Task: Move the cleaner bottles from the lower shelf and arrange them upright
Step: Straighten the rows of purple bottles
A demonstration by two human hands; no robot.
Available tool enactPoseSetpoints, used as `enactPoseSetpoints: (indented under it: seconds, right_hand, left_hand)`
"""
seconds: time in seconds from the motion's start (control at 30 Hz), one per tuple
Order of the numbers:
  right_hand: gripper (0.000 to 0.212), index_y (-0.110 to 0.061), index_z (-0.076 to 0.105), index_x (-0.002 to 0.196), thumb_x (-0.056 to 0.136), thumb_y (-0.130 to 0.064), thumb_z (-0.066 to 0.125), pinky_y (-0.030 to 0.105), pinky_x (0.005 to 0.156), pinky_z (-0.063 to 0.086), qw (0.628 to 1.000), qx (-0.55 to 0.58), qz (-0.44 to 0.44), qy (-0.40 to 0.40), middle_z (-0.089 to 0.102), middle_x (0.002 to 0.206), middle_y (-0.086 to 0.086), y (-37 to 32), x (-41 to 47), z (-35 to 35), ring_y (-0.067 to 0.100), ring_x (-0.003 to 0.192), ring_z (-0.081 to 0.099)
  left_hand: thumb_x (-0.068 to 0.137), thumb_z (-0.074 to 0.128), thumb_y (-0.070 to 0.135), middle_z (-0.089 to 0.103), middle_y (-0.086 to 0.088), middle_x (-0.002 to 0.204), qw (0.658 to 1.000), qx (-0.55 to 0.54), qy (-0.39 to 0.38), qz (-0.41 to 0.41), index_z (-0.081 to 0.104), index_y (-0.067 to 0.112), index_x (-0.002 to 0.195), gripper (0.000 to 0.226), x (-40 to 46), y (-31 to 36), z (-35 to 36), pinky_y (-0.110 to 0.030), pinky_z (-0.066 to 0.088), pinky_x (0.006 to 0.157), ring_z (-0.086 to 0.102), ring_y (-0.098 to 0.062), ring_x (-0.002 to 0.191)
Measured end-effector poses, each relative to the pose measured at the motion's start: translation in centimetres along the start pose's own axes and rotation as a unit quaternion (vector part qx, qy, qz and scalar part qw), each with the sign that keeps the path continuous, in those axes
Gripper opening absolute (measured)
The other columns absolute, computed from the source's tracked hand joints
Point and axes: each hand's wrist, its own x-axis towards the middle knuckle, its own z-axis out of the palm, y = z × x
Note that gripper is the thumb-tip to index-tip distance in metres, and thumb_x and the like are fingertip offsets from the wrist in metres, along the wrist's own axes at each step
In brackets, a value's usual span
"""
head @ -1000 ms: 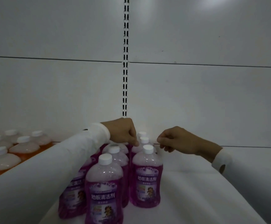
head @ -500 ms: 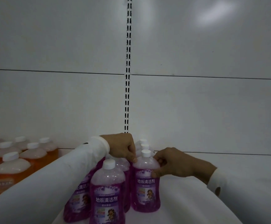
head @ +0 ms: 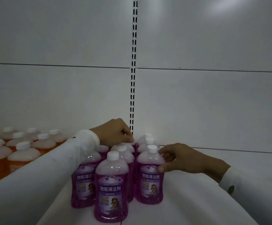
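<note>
Several purple floor-cleaner bottles with white caps stand upright in a tight cluster on the white shelf [head: 196, 200]. The nearest bottle [head: 111, 189] stands in front. My right hand [head: 179, 158] grips the shoulder of the front-right purple bottle [head: 149, 177], thumb on its near side and fingers behind it. My left hand [head: 114, 133] reaches over the cluster with curled fingers pinching at the top of a rear bottle [head: 124, 146], whose cap is hidden under the fingers. More capped bottles [head: 148, 140] stand behind.
Orange cleaner bottles [head: 23, 153] with white caps fill the shelf to the left. A white back panel with a slotted upright [head: 132, 95] rises behind. Bare white shelf surface lies to the right of the purple cluster.
My right hand came down from near the caps and closed round the front-right bottle's shoulder. My left hand stayed on the rear bottle's top. The view has shifted a little.
</note>
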Motion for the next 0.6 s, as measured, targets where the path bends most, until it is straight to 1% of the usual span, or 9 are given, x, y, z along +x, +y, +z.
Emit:
enactPoseSetpoints:
  seconds: [0.07,0.13,0.2,0.27,0.3,0.4,0.5,0.57,0.6]
  right_hand:
    - [0.045,-0.025,0.064,0.111,0.074,-0.048,0.076,0.01,0.075,0.05,0.995,-0.007,0.013,0.096,0.068,0.098,-0.012,-0.7,0.1,-0.8,-0.001,0.088,0.065]
    - [0.037,-0.027,0.065,0.108,0.078,-0.047,0.072,0.004,0.071,0.047,0.983,-0.007,-0.011,0.185,0.068,0.094,-0.015,-2.1,0.3,-1.2,-0.007,0.085,0.063]
    - [0.034,-0.025,0.066,0.109,0.081,-0.043,0.071,0.004,0.072,0.046,0.979,-0.02,-0.05,0.199,0.068,0.094,-0.016,-4.1,0.7,-0.9,-0.007,0.085,0.062]
    - [0.036,-0.022,0.066,0.114,0.083,-0.041,0.071,0.006,0.076,0.044,0.982,-0.075,-0.068,0.159,0.067,0.099,-0.014,-6.2,1.4,-0.4,-0.004,0.088,0.061]
    - [0.038,-0.023,0.066,0.116,0.083,-0.042,0.07,0.007,0.077,0.042,0.983,-0.116,-0.067,0.126,0.066,0.103,-0.013,-7.1,2.0,0.0,-0.003,0.091,0.06]
    - [0.044,-0.025,0.066,0.117,0.08,-0.05,0.069,0.022,0.087,0.046,0.976,-0.212,-0.038,0.024,0.066,0.113,-0.011,-8.8,3.7,1.3,0.006,0.099,0.059]
    - [0.034,-0.02,0.066,0.103,0.082,-0.046,0.068,0.033,0.084,0.05,0.967,-0.253,-0.019,-0.031,0.066,0.103,-0.004,-9.4,4.6,2.7,0.016,0.092,0.06]
    - [0.029,-0.02,0.064,0.101,0.083,-0.042,0.066,0.034,0.08,0.051,0.959,-0.282,-0.006,-0.038,0.066,0.099,-0.002,-9.5,4.9,3.5,0.019,0.087,0.06]
    - [0.03,-0.02,0.064,0.103,0.083,-0.042,0.065,0.035,0.08,0.052,0.955,-0.295,-0.002,-0.036,0.066,0.1,-0.001,-9.5,5.0,3.8,0.019,0.087,0.06]
  left_hand:
    - [0.087,0.067,0.025,0.067,0.018,0.073,1.0,0.016,0.018,-0.009,0.077,0.017,0.091,0.014,-1.1,-1.1,-1.2,-0.013,0.041,0.065,0.056,0.009,0.06]
    - [0.086,0.068,0.025,0.067,0.019,0.073,0.999,0.031,0.0,-0.011,0.078,0.017,0.091,0.013,-2.2,-2.2,-2.1,-0.01,0.04,0.063,0.056,0.01,0.061]
    - [0.084,0.07,0.025,0.062,0.024,0.064,0.998,0.038,-0.039,-0.01,0.078,0.017,0.092,0.013,-3.1,-3.1,-2.3,-0.01,0.036,0.058,0.051,0.01,0.053]
    - [0.082,0.072,0.027,0.056,0.025,0.052,0.996,0.051,-0.069,-0.009,0.078,0.018,0.093,0.015,-3.5,-3.9,-2.1,-0.011,0.034,0.055,0.048,0.006,0.049]
    - [0.082,0.072,0.028,0.054,0.023,0.052,0.995,0.06,-0.079,-0.007,0.078,0.019,0.093,0.016,-3.6,-4.2,-1.9,-0.012,0.034,0.055,0.047,0.003,0.05]
    - [0.082,0.071,0.032,0.056,0.017,0.065,0.992,0.068,-0.107,0.014,0.077,0.021,0.097,0.019,-3.8,-5.0,-1.4,-0.016,0.037,0.059,0.044,-0.002,0.056]
    - [0.081,0.069,0.029,0.053,0.02,0.065,0.987,0.085,-0.133,0.036,0.076,0.023,0.1,0.021,-3.7,-5.5,-1.0,-0.016,0.037,0.061,0.045,-0.001,0.057]
    - [0.079,0.069,0.029,0.06,0.017,0.07,0.984,0.102,-0.139,0.05,0.076,0.022,0.099,0.022,-3.6,-6.1,-0.6,-0.022,0.044,0.067,0.051,-0.003,0.063]
    - [0.078,0.068,0.028,0.065,0.012,0.076,0.982,0.112,-0.141,0.055,0.075,0.022,0.099,0.023,-3.5,-6.4,-0.3,-0.027,0.049,0.072,0.055,-0.008,0.068]
